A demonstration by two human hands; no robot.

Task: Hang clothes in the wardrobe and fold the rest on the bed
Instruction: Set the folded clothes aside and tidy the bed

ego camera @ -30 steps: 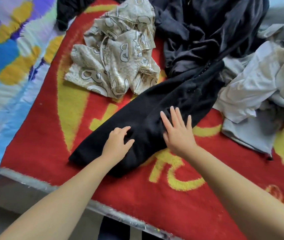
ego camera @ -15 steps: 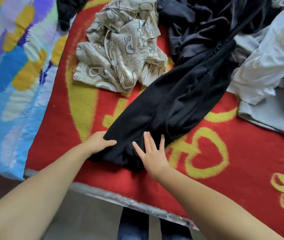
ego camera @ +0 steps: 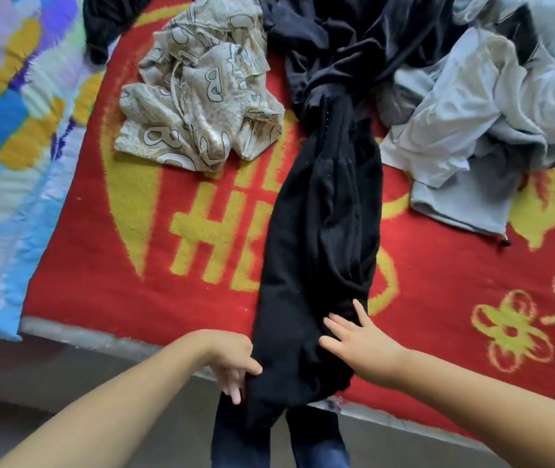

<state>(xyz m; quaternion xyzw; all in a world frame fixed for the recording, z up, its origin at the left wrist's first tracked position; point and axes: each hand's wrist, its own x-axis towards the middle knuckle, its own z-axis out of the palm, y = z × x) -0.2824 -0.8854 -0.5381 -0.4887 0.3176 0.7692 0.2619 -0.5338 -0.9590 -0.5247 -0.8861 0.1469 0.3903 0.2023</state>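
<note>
A long black garment [ego camera: 320, 231] lies stretched across the red and yellow blanket [ego camera: 141, 288], its near end hanging over the bed's front edge. My left hand [ego camera: 233, 364] holds that near end at its left side, thumb on top and fingers underneath. My right hand [ego camera: 358, 339] rests flat on the garment's right side with fingers spread. The far end of the black garment runs into a heap of dark clothes [ego camera: 353, 38] at the back.
A crumpled beige patterned garment [ego camera: 198, 96] lies at the back left. White and grey clothes [ego camera: 482, 119] are piled at the right. A blue, yellow and purple quilt [ego camera: 9, 136] covers the bed's left side. My legs in jeans [ego camera: 316, 444] stand at the bed's edge [ego camera: 76, 336].
Both hands have drawn the black garment toward me; it now lies straight and its near end hangs over the bed's edge. My left hand has taken hold of that end.
</note>
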